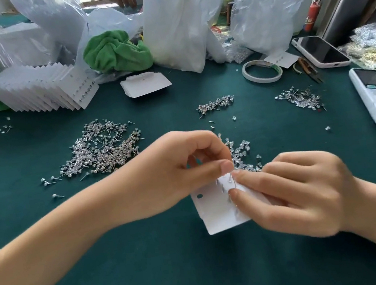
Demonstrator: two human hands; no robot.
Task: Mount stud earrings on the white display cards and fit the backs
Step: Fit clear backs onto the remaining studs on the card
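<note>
Card held back-up between both hands over the green cloth

Card (218, 213) lies low over the near middle of the dark green table (151, 268), white, its blank back facing up. Its long axis runs from the near left corner up toward the far right, and the end with the oval hang hole points left. Several thin earring posts (229, 178) stand up through it near its far edge, roughly upright.

The left hand (173, 168) comes in from the near left with its fingers curled; thumb and forefinger are pinched together right at the top of one post. What they hold is too small to tell. The right hand (293, 196) comes in from the near right and grips the right part of the card, thumb and forefinger laid on top of it beside the posts, the other fingers curled.

Just beyond the hands lies a small scatter of clear backs (243, 151). Farther left a large heap of loose stud earrings (101, 149) spreads over the cloth. A fanned row of finished cards (41, 88) stands at the far left, and a short stack of blank cards (145, 84) lies in the far middle.
</note>
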